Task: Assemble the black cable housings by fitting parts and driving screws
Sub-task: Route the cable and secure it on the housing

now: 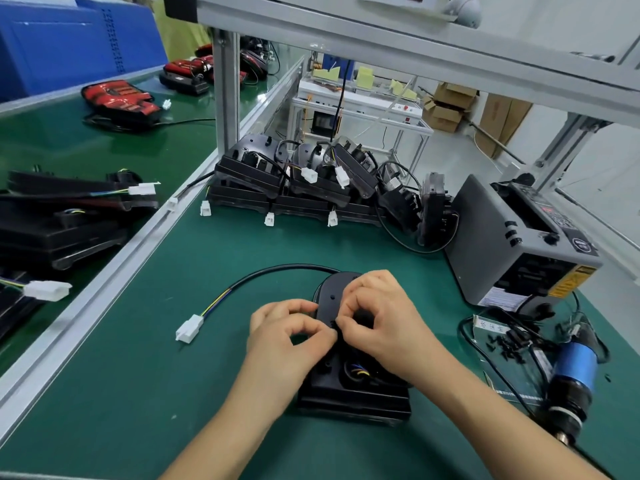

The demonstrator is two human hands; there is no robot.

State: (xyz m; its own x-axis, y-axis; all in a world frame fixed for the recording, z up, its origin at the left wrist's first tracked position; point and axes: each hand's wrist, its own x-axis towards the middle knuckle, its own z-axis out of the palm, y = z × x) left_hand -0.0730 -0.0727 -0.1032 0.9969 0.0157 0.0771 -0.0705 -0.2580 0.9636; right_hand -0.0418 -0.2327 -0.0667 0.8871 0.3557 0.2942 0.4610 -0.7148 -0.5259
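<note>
Black cable housing [349,386] lies flat on the green mat [138,393], front centre. Left hand [287,332] and right hand [381,317] both curl over it, fingertips pinching its mid-section; the exact spot is too small to resolve. Its cable [277,271] loops left to a white connector [189,328].

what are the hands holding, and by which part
The left hand and right hand pinch a small black part at the middle of the black housing; exact grip hidden.

Left hand [291,332] and right hand [381,317] meet, fingers curled, fingertips pinching
</note>
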